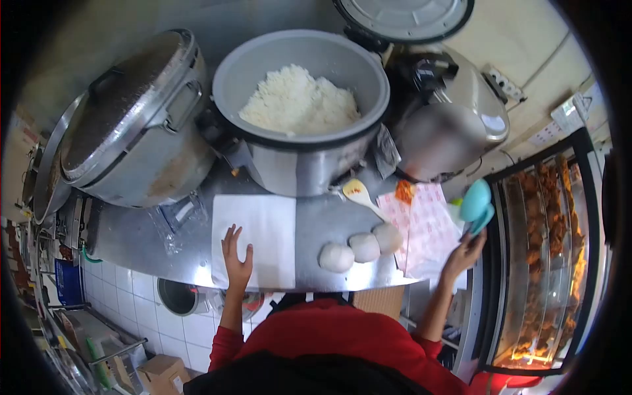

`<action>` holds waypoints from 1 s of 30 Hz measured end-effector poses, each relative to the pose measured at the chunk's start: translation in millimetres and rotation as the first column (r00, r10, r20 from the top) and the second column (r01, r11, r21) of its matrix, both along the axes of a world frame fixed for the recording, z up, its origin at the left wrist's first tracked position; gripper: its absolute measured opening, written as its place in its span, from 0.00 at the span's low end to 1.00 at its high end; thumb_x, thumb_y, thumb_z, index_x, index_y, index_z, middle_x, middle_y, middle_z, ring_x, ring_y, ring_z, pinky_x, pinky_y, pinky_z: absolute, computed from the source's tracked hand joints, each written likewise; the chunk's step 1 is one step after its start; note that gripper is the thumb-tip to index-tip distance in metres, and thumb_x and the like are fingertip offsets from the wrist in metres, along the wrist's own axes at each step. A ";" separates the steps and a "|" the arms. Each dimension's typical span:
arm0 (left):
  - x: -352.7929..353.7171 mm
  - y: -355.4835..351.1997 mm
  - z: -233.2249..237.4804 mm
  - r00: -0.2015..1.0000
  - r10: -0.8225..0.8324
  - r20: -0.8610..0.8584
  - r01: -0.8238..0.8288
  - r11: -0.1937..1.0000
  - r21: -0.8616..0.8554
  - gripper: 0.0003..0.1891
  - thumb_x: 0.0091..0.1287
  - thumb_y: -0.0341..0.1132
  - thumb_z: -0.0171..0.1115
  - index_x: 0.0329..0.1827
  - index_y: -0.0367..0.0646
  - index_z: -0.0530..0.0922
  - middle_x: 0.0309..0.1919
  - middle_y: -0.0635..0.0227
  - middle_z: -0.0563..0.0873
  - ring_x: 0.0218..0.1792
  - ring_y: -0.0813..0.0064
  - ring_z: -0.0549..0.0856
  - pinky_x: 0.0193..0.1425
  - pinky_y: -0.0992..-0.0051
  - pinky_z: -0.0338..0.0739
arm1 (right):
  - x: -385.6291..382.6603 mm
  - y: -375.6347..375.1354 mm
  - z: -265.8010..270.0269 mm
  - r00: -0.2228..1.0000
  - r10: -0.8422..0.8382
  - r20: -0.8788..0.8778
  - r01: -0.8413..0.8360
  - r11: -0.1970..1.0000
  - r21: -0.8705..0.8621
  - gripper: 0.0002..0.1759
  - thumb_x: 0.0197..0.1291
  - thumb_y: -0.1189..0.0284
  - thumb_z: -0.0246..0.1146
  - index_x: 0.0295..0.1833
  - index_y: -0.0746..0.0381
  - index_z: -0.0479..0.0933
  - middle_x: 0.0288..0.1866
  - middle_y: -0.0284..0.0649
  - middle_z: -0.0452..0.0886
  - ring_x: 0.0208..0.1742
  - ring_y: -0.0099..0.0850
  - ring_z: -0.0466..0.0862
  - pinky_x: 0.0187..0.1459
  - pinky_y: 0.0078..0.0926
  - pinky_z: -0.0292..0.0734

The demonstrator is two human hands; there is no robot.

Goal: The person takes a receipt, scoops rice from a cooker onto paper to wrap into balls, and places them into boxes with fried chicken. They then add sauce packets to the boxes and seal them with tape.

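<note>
Turquoise scoop [475, 199] grasped by right hand [466, 253], beside patterned paper [431, 227] on tabletop [309, 227]. Left hand [238, 258] holds nothing, fingers spread, at white sheet [271, 230]. Open cooker [230, 79] contains rice [299, 102].

Turquoise scoop [475, 201] held up, white paper [271, 227] flat on the counter [131, 243].

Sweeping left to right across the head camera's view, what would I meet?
Big lidded pot, white sheet, three pale round lumps, turquoise scoop in the right hand, lit glass food case.
</note>
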State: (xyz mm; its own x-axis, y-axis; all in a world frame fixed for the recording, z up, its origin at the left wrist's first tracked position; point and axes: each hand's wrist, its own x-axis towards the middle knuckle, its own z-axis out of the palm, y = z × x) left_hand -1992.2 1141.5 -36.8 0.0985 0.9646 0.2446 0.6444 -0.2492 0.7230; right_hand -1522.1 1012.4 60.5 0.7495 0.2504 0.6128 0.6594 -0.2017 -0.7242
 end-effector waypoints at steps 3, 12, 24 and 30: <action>6.0 52.5 64.2 0.969 0.059 0.242 -0.114 0.969 0.219 0.22 0.61 0.25 0.58 0.60 0.37 0.71 0.62 0.54 0.72 0.65 0.56 0.68 0.69 0.62 0.58 | -50.1 68.1 125.1 0.959 0.251 0.132 -0.265 0.959 0.098 0.17 0.70 0.73 0.50 0.60 0.69 0.68 0.37 0.36 0.78 0.32 0.19 0.74 0.35 0.15 0.69; 71.5 186.7 157.1 0.805 -0.276 0.525 -0.258 0.634 0.729 0.27 0.67 0.39 0.53 0.63 0.33 0.59 0.61 0.46 0.68 0.64 0.55 0.67 0.71 0.60 0.53 | -165.4 409.5 182.4 0.677 0.729 0.105 -0.125 0.254 -0.959 0.18 0.63 0.61 0.51 0.42 0.65 0.77 0.43 0.52 0.82 0.46 0.50 0.82 0.49 0.45 0.75; 67.0 187.4 156.0 0.874 -0.156 0.461 -0.220 0.718 0.660 0.33 0.63 0.52 0.53 0.63 0.37 0.60 0.56 0.47 0.74 0.60 0.52 0.69 0.68 0.53 0.52 | -163.9 514.9 94.8 0.642 0.766 0.020 -0.099 0.109 -0.989 0.18 0.57 0.66 0.51 0.43 0.66 0.81 0.43 0.53 0.82 0.46 0.52 0.83 0.52 0.48 0.75; 70.9 188.5 155.2 0.835 -0.158 0.527 -0.268 0.721 0.639 0.34 0.62 0.57 0.52 0.62 0.39 0.61 0.54 0.48 0.75 0.59 0.53 0.70 0.68 0.53 0.53 | -160.4 500.0 92.4 0.654 0.722 -0.227 -0.251 -0.077 -0.965 0.20 0.58 0.65 0.50 0.44 0.69 0.79 0.45 0.57 0.81 0.49 0.53 0.81 0.55 0.45 0.74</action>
State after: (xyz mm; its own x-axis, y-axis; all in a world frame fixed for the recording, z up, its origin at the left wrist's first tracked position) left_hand -1921.3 1330.0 118.4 -0.2936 0.5147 0.8055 0.2570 -0.7691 0.5852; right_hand -1682.5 1512.5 152.9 -0.0101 0.9432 -0.3320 0.9987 -0.0068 -0.0498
